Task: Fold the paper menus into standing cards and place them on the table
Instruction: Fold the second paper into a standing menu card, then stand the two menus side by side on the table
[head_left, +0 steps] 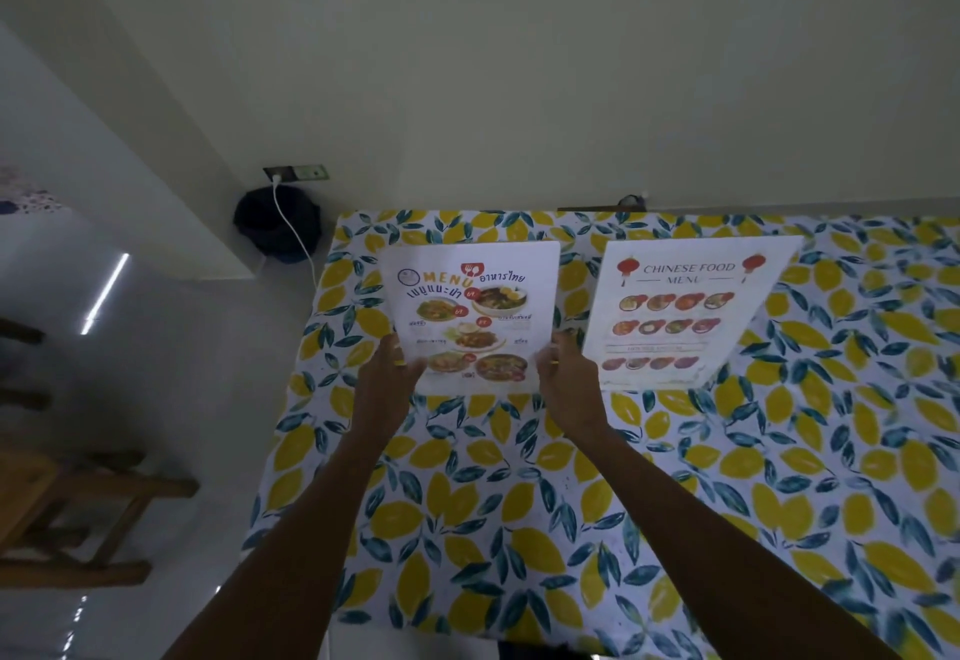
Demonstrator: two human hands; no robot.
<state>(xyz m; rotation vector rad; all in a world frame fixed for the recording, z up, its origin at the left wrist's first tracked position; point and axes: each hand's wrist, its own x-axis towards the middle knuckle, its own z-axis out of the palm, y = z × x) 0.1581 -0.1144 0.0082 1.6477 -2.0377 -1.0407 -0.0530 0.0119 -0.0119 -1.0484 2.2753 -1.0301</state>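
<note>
A Thai food menu stands as a folded card near the far left of the table, which wears a lemon-print cloth. My left hand pinches its lower left edge. On the other side, my right hand grips the lower right edge. To the right, a Chinese food menu stands upright as a card on its own, apart from both hands.
A wall runs close behind the table. Left of the table on the floor is a dark bin with a white cable from a wall socket. Wooden furniture stands at the lower left.
</note>
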